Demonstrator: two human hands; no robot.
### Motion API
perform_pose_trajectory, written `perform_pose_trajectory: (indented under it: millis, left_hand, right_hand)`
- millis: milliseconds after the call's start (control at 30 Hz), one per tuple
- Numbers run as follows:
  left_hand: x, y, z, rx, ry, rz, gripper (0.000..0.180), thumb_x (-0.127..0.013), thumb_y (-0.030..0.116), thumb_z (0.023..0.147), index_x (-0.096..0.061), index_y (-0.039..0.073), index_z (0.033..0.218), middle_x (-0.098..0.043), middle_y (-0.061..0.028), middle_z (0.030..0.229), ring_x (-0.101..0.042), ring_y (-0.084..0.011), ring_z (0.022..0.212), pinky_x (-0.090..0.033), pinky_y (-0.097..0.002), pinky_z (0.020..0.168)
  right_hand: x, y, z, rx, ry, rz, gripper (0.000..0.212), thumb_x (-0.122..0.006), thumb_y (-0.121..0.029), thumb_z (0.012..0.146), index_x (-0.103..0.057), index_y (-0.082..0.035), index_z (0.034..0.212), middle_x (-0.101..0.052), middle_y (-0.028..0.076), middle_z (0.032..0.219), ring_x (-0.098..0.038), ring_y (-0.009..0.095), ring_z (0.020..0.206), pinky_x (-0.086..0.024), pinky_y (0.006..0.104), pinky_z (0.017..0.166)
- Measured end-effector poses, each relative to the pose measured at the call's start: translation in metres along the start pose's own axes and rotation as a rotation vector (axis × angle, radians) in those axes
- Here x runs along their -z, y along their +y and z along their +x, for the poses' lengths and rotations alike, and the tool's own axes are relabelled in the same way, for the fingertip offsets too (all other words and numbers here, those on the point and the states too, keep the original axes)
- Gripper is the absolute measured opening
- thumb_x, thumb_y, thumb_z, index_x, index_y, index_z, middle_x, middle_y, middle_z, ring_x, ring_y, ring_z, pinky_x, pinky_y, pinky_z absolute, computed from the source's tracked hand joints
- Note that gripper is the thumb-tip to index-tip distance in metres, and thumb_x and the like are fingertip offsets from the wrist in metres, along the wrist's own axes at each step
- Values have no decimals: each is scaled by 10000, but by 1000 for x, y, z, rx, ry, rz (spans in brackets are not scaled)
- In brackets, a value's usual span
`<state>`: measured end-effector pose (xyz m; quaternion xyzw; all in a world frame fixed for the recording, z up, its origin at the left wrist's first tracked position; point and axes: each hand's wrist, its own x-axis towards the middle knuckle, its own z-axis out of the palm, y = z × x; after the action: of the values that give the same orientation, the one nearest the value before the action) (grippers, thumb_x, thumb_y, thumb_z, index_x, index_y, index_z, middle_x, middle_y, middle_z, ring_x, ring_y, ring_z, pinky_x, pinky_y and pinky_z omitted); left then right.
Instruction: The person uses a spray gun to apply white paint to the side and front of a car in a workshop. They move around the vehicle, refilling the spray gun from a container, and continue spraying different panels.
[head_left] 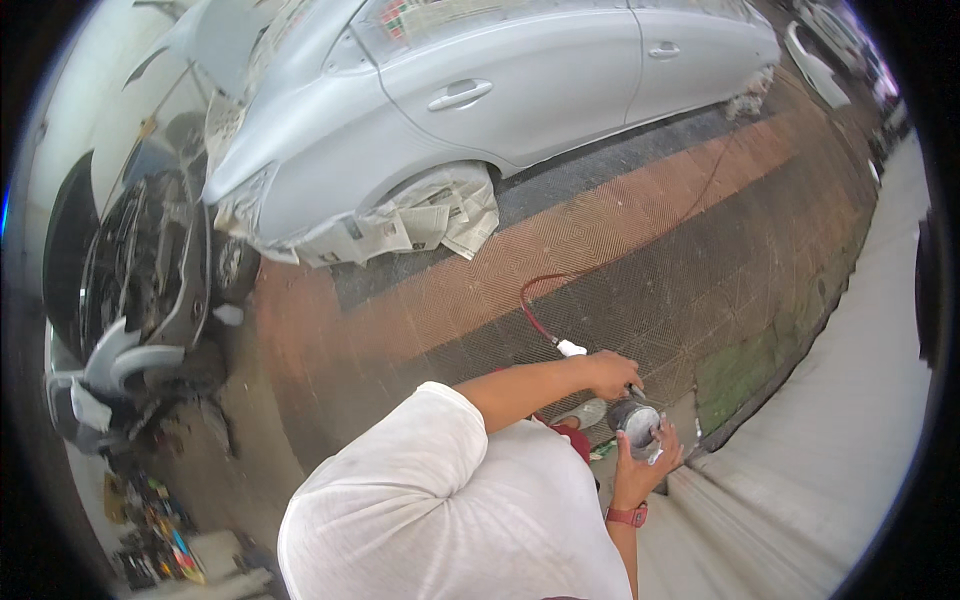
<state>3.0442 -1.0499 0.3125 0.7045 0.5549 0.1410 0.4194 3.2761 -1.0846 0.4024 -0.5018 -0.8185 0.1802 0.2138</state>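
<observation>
At the lower right of the head view, my left hand (614, 376) is closed around what looks like the handle of a spray gun, mostly hidden by the fingers. A round cup (638, 424) with a light grey top and dark, smeared sides sits beside it. My right hand (648, 460) grips this cup from the near side, thumb and fingers spread around it. A small white bit shows at its fingers. Close to my left hand is a white hose fitting (571, 348), joined to a red hose (535, 315) that loops away over the floor.
A silver car (540, 80) stands across the far side, its wheel and windows masked with newspaper (420, 222). On the left is a partly dismantled dark vehicle (140, 260). A pale draped sheet (800, 450) runs along the right. Ribbed mats (640, 250) cover the floor.
</observation>
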Motion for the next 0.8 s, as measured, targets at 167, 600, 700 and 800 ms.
perform_pose_trajectory:
  millis: [167, 600, 700, 800]
  left_hand:
    - [17, 30, 47, 83, 126, -36, 447, -732, 272, 947, -695, 224, 1389, -658, -91, 1295, -645, -323, 1247, -528, -474, 1023]
    - [126, 137, 111, 74, 37, 45, 370, -799, 225, 877, -753, 101, 1222, -762, -170, 1132, -700, -396, 1124, -541, -520, 951]
    - [142, 144, 115, -52, 131, 18, 368, -837, 226, 839, -767, 77, 1168, -769, -192, 1094, -719, -410, 1064, -553, -512, 910]
    - [155, 143, 124, -114, 148, -38, 417, -850, 209, 821, -746, 78, 1204, -770, -192, 1081, -724, -411, 1043, -561, -493, 893]
  right_hand:
    - [47, 50, 76, 148, -169, -46, 748, -935, -350, 758, -615, -67, 1372, -669, 147, 1305, -569, 350, 1337, -233, 610, 1255]
    - [121, 98, 295, 974, -638, 30, 567, -756, 32, 780, -688, -187, 1298, -622, 181, 1359, -628, 397, 1207, -516, 484, 1013]
    - [132, 87, 323, 1160, -608, 4, 550, -760, 1, 763, -689, -244, 1250, -595, 152, 1363, -619, 368, 1209, -509, 482, 1008]
    - [146, 71, 340, 1316, -599, -59, 488, -740, -50, 784, -677, -264, 1218, -577, 113, 1346, -603, 319, 1231, -505, 465, 1020]
